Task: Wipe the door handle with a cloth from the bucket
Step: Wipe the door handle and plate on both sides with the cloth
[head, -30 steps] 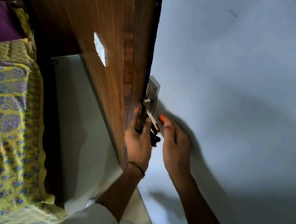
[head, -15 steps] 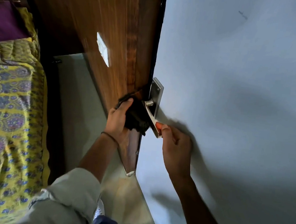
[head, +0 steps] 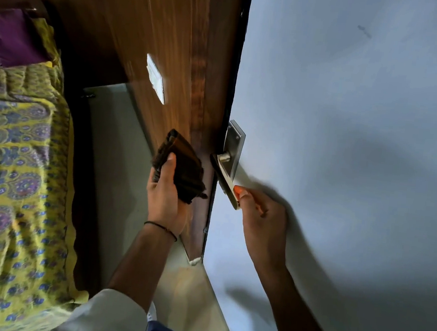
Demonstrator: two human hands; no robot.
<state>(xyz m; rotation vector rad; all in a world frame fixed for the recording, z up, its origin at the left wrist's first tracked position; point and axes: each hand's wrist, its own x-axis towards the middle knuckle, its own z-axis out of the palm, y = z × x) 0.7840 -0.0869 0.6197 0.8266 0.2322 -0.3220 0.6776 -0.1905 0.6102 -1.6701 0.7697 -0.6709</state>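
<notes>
A metal lever door handle (head: 225, 175) on a steel backplate (head: 234, 142) sticks out from the grey-white door face near its edge. My right hand (head: 261, 218) pinches the lever's free end with thumb and fingers. My left hand (head: 166, 197) holds a folded dark brown cloth (head: 181, 165) just left of the handle, in front of the wooden panel, a small gap away from the lever. No bucket is in view.
A brown wooden panel (head: 150, 37) with a white switch plate (head: 155, 77) stands left of the door (head: 351, 125). A bed with a yellow patterned cover (head: 14, 171) fills the left side. Pale floor (head: 110, 154) runs between the bed and the panel.
My left hand has pulled the cloth off the handle and leftward, away from the lever. My right hand has stayed on the lever's end.
</notes>
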